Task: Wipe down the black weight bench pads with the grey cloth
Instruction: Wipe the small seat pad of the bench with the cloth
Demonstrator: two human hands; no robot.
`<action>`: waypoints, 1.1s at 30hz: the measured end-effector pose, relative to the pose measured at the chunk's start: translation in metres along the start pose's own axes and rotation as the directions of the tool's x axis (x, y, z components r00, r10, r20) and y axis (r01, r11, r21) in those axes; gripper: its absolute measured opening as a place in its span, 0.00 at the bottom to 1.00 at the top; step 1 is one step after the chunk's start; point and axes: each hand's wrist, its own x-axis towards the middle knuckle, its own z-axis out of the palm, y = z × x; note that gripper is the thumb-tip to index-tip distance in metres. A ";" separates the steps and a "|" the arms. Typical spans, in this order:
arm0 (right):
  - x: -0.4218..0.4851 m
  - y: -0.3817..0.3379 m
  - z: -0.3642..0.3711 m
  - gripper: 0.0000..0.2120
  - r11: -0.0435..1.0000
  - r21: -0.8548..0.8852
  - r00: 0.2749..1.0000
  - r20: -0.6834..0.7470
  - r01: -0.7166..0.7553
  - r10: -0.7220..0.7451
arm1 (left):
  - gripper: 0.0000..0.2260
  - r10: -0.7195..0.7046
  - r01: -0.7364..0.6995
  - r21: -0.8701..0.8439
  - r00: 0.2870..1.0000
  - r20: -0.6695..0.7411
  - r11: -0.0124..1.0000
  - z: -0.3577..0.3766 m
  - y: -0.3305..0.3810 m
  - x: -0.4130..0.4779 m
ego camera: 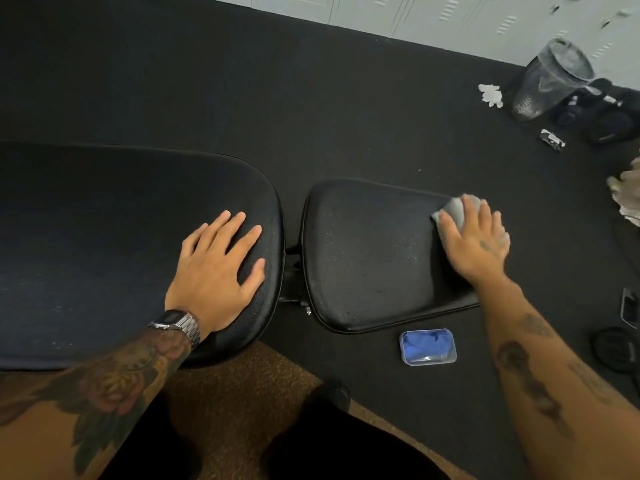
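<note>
The black weight bench pads lie side by side below me: the long back pad (104, 237) on the left, the shorter seat pad (374, 258) on the right, a narrow gap between them showing a bit of frame. My left hand (216, 271) rests flat near the back pad's right edge, fingers spread and holding nothing, a metal watch (178, 325) on the wrist; its face is too small to read. My right hand (474, 237) presses the grey cloth (455, 209) onto the seat pad's far right corner, fingers splayed over it, not curled around it.

With the cloth this close to the edge, I judge a hard stroke could push it off onto the floor (311, 98). Because it's only pinned under my palm, it may bunch and skip patches. The gap between the pads is easy to miss. A clear box of blue cloth (428, 346) sits on the floor just beside the seat pad's near edge, where I could kick it.

I can read no brand, label or writing anywhere.
</note>
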 end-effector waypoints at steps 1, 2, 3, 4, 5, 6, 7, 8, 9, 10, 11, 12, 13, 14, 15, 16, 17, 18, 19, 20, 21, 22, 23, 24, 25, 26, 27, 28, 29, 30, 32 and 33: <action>0.009 -0.016 0.003 0.29 1.000 -0.021 0.999 0.031 -0.012 0.013 | 0.24 -0.002 0.002 0.002 1.000 0.002 1.000 0.000 0.000 0.000; 0.015 -0.034 0.007 0.28 1.000 -0.028 0.998 0.063 0.003 -0.001 | 0.24 -0.005 0.005 0.003 1.000 0.003 1.000 0.000 0.000 0.000; 0.018 -0.054 0.013 0.28 0.998 -0.038 0.995 0.090 0.050 -0.047 | 0.24 -0.008 0.008 0.003 1.000 0.004 1.000 0.000 0.000 0.000; 0.017 -0.074 0.019 0.28 0.991 -0.056 0.987 0.113 0.123 -0.116 | 0.25 -0.008 0.008 0.003 1.000 0.005 1.000 0.000 0.000 0.000; 0.013 -0.093 0.027 0.27 0.976 -0.076 0.972 0.130 0.205 -0.195 | 0.25 -0.008 0.008 0.002 1.000 0.004 1.000 0.000 -0.001 0.001; 0.005 -0.110 0.035 0.27 0.955 -0.090 0.953 0.139 0.282 -0.269 | 0.25 -0.007 0.007 0.000 1.000 0.003 1.000 0.000 -0.001 0.001; -0.005 -0.124 0.044 0.27 0.933 -0.095 0.932 0.137 0.348 -0.334 | 0.25 -0.007 0.007 -0.001 1.000 0.001 1.000 0.000 -0.001 0.001; -0.017 -0.135 0.051 0.28 0.908 -0.098 0.910 0.127 0.408 -0.396 | 0.25 -0.006 0.006 -0.002 1.000 0.000 1.000 0.000 -0.001 0.001; -0.031 -0.144 0.058 0.28 0.877 -0.104 0.881 0.122 0.469 -0.457 | 0.25 -0.006 0.006 -0.002 1.000 -0.001 1.000 0.000 -0.001 0.001; -0.044 -0.148 0.065 0.28 0.839 -0.120 0.846 0.128 0.531 -0.517 | 0.25 -0.007 0.007 -0.001 1.000 -0.002 1.000 -0.001 -0.001 0.001; -0.059 -0.150 0.070 0.28 0.797 -0.136 0.807 0.139 0.589 -0.573 | 0.25 -0.008 0.008 0.000 1.000 -0.003 1.000 -0.001 0.000 0.001; -0.073 -0.147 0.074 0.28 0.759 -0.146 0.772 0.140 0.635 -0.620 | 0.25 -0.009 0.009 0.001 1.000 -0.002 1.000 -0.001 0.000 0.000; -0.087 -0.143 0.078 0.27 0.735 -0.145 0.749 0.121 0.662 -0.651 | 0.25 -0.010 0.010 0.002 1.000 -0.002 1.000 -0.001 0.000 0.000; -0.102 -0.137 0.079 0.26 0.726 -0.131 0.738 0.095 0.675 -0.669 | 0.25 -0.011 0.011 0.001 1.000 -0.002 1.000 -0.001 0.000 0.000; -0.116 -0.129 0.079 0.25 0.724 -0.112 0.732 0.074 0.681 -0.677 | 0.25 -0.012 0.012 -0.002 1.000 -0.005 1.000 -0.001 0.000 0.000; -0.131 -0.120 0.078 0.24 0.724 -0.094 0.730 0.070 0.683 -0.680 | 0.25 -0.013 0.013 -0.004 1.000 -0.008 1.000 -0.001 0.000 -0.001; -0.143 -0.110 0.077 0.25 0.727 -0.077 0.731 0.072 0.682 -0.679 | 0.24 -0.013 0.013 -0.006 1.000 -0.007 1.000 -0.001 0.000 -0.001; -0.153 -0.098 0.074 0.25 0.736 -0.060 0.738 0.077 0.674 -0.670 | 0.24 -0.013 0.013 -0.007 1.000 -0.006 1.000 -0.001 0.000 0.000; -0.160 -0.085 0.070 0.25 0.757 -0.043 0.757 0.085 0.652 -0.648 | 0.24 -0.014 0.014 -0.008 1.000 -0.004 1.000 -0.001 -0.001 0.000; -0.165 -0.070 0.066 0.25 0.789 -0.028 0.788 0.091 0.613 -0.609 | 0.24 -0.013 0.013 -0.007 1.000 -0.003 1.000 0.000 -0.001 0.000; -0.166 -0.055 0.061 0.25 0.829 -0.015 0.826 0.095 0.559 -0.555 | 0.24 -0.010 0.010 -0.006 1.000 -0.004 1.000 0.000 -0.001 0.000; -0.164 -0.040 0.055 0.25 0.870 -0.004 0.866 0.092 0.493 -0.491 | 0.24 -0.008 0.008 -0.007 1.000 -0.008 1.000 0.000 -0.001 0.000; -0.159 -0.026 0.049 0.25 0.906 0.003 0.902 0.081 0.424 -0.423 | 0.24 -0.008 0.008 -0.009 1.000 -0.013 1.000 0.000 -0.001 0.000; -0.151 -0.012 0.043 0.26 0.935 0.004 0.933 0.070 0.354 -0.353 | 0.24 -0.006 0.006 -0.010 1.000 -0.019 1.000 0.000 -0.001 0.000; -0.140 0.001 0.037 0.27 0.960 0.000 0.958 0.062 0.281 -0.281 | 0.24 -0.004 0.004 -0.012 1.000 -0.025 1.000 0.001 -0.001 0.000; -0.127 0.011 0.033 0.27 0.977 -0.007 0.976 0.051 0.213 -0.213 | 0.24 -0.002 0.002 -0.013 1.000 -0.030 1.000 0.001 -0.001 0.000; -0.112 0.019 0.028 0.27 0.987 -0.019 0.987 0.033 0.157 -0.156 | 0.24 -0.002 0.002 -0.015 0.999 -0.035 1.000 0.001 -0.001 0.000; -0.097 0.024 0.023 0.27 0.993 -0.031 0.993 0.014 0.114 -0.114 | 0.24 -0.002 0.002 -0.017 0.999 -0.038 1.000 0.001 0.000 0.000; -0.081 0.026 0.019 0.26 0.996 -0.038 0.996 0.000 0.084 -0.084 | 0.24 -0.002 0.001 -0.017 0.999 -0.040 1.000 0.001 0.000 0.000; -0.066 0.025 0.015 0.26 0.997 -0.037 0.998 -0.004 0.064 -0.064 | 0.24 -0.001 0.001 -0.014 0.999 -0.041 1.000 0.001 0.000 0.000; -0.037 0.014 0.009 0.26 0.999 -0.020 0.999 0.007 0.044 -0.043 | 0.24 0.003 -0.003 -0.009 0.999 -0.043 1.000 0.001 0.000 0.001; -0.025 0.006 0.008 0.26 0.999 -0.016 0.999 0.020 0.037 -0.037 | 0.24 0.004 -0.005 -0.008 0.999 -0.042 1.000 0.001 0.000 0.000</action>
